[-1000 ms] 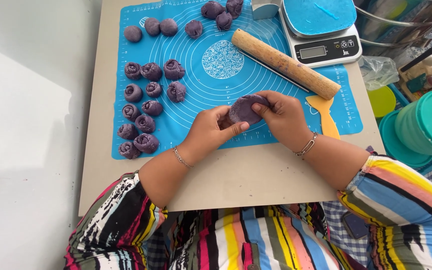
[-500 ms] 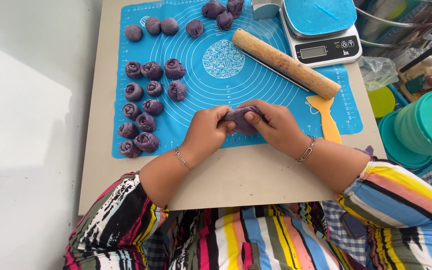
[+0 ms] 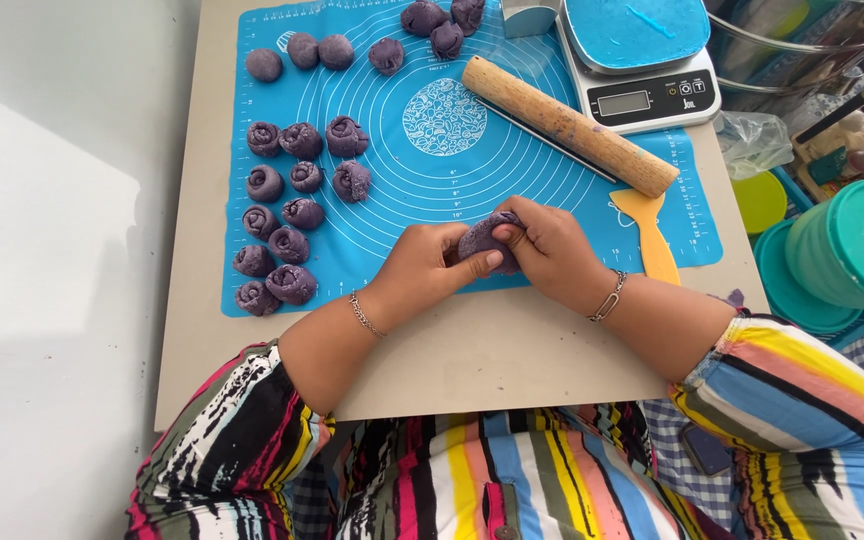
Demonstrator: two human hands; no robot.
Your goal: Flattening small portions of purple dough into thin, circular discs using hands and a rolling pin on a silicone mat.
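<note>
Both hands meet at the centre, fingers curled together.

The left hand (image 3: pixel 430 262) comes in from 7 o'clock, palm turned inward, thumb stretched toward 3 o'clock, a thin bracelet on the wrist. The right hand (image 3: pixel 549 252) comes in from 4 o'clock, knuckles up, fingers bent toward 9 o'clock, a chain bracelet on the wrist. The fingertips of both hands are pinched close together. Both forearms are bare below striped sleeves.

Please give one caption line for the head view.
Both hands, left hand and right hand, pinch a purple dough piece above a blue mat.
</note>
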